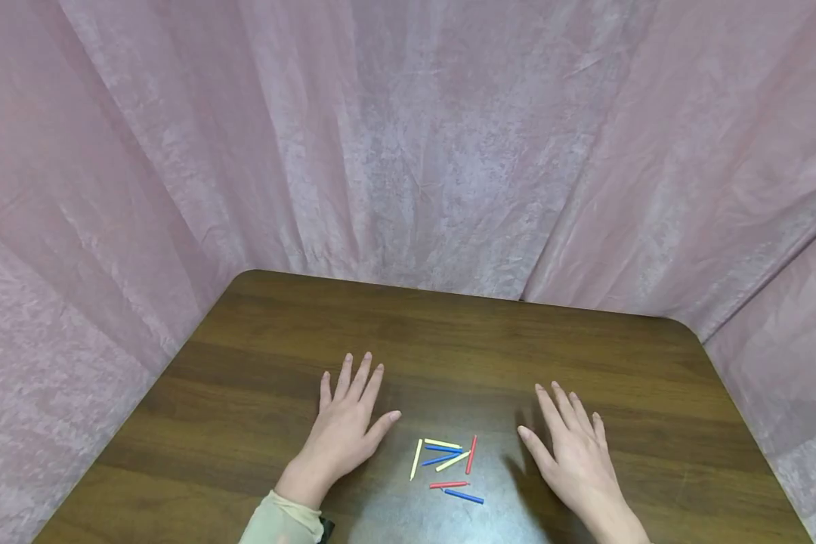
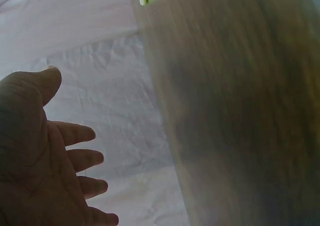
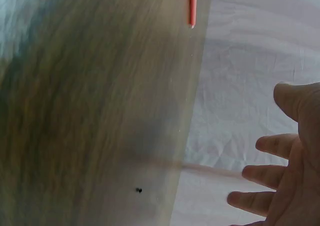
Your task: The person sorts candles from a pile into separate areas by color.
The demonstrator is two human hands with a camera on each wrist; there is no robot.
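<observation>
Thin crayon-like sticks lie loosely grouped on the brown table between my hands in the head view. A yellow stick [image 1: 415, 459] is the leftmost, and a red stick [image 1: 472, 454] is farthest right among the upper ones. Blue sticks [image 1: 442, 459] lie close to other yellow ones in the middle. Nearer to me are another red stick [image 1: 449, 484] and a blue one [image 1: 463, 496]. My left hand [image 1: 343, 431] is left of the group, fingers spread and holding nothing. On the right, my right hand [image 1: 574, 461] is also empty, its fingers extended, with a shadow beside it.
The wooden table [image 1: 245, 363] has rounded far corners. Pink curtains [image 1: 435, 151] hang behind it and along both sides. A pale sleeve [image 1: 282, 521] and a dark band [image 1: 326, 529] are at my left wrist.
</observation>
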